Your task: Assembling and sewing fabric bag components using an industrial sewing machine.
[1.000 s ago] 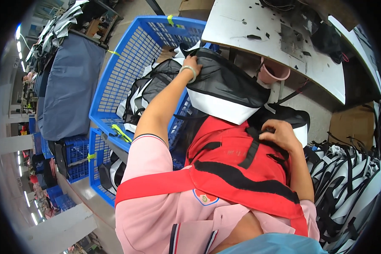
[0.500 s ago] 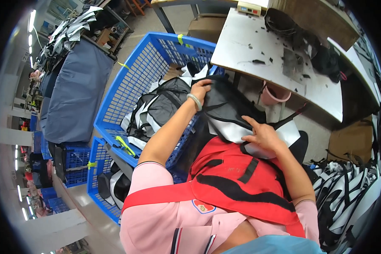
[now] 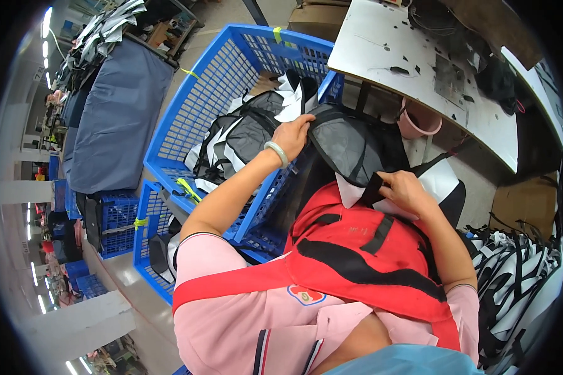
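- Held item: a soft piece of grey mesh, black fabric and white sheet material (image 3: 350, 140), centre of the frame and slightly above, spread between both hands, right of the large basket and partly over the lap
- Left hand (image 3: 292, 139): pale bangle (image 3: 278, 154) at the wrist; fingers closed on the black-edged upper left corner of the piece, thumb side partly hidden
- Right hand (image 3: 406, 192): right of centre; fingers bent and pinching a short black strap (image 3: 373, 186) at the lower end of the piece; whether the strap is sewn on there cannot be told
- White panel with black edging (image 3: 441, 181): directly right of the right hand; whether it belongs to the same piece cannot be told
- Large blue plastic lattice basket (image 3: 187, 95): upper centre-left, holding a heap of similar grey, black and white pieces (image 3: 250, 128)
- Smaller blue lattice basket (image 3: 145, 236): below it at left, also loaded with fabric
- Red apron with black patches (image 3: 356, 234): worn by the person, below the held piece
- White worktable (image 3: 381, 47): upper right, dark scraps scattered on top
- Pink plastic bucket (image 3: 419, 120): beneath the table edge
- Black and white strapped pieces (image 3: 513, 275): massed at lower right
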